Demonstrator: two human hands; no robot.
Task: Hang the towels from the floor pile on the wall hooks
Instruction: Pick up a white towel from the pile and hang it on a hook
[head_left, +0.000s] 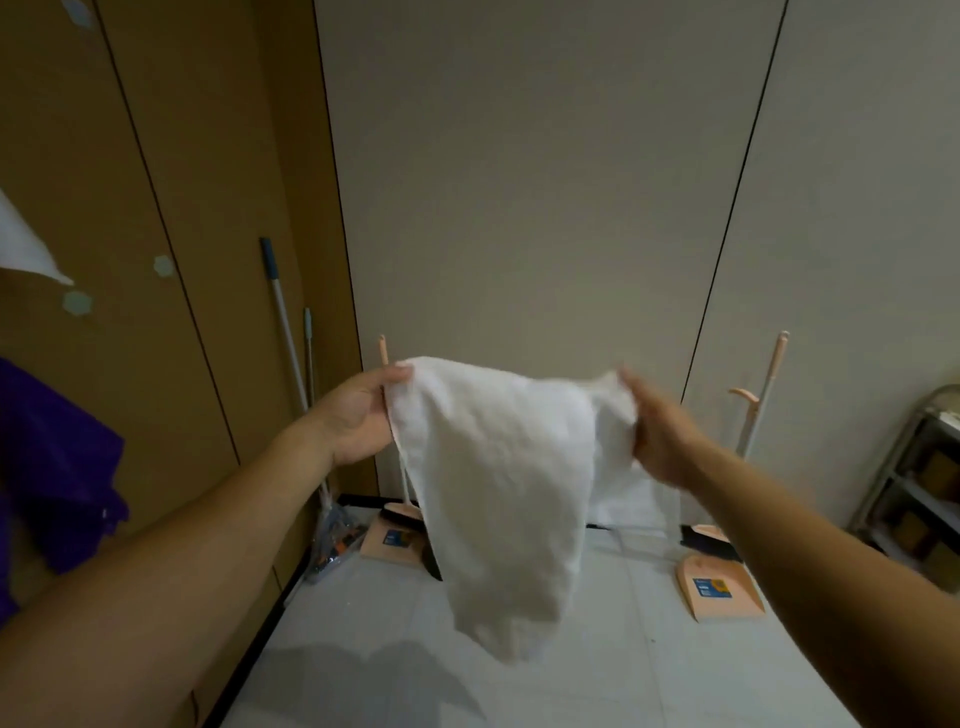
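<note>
Blue and yellow label (712, 587) on peach dustpan (719, 590) at four o'clock, writing too small to read. Both forearms outstretched. Left hand (358, 415) pinching white towel (498, 478) by its nine o'clock corner; right hand (662, 434), blurred, gripping the three o'clock corner. Towel hanging above floor, centre frame.

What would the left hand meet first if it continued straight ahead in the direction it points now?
Probably the peach broom handle just beyond the left hand, which grips the white towel; behind it stands the beige wall panel. Depth is unclear.
</note>
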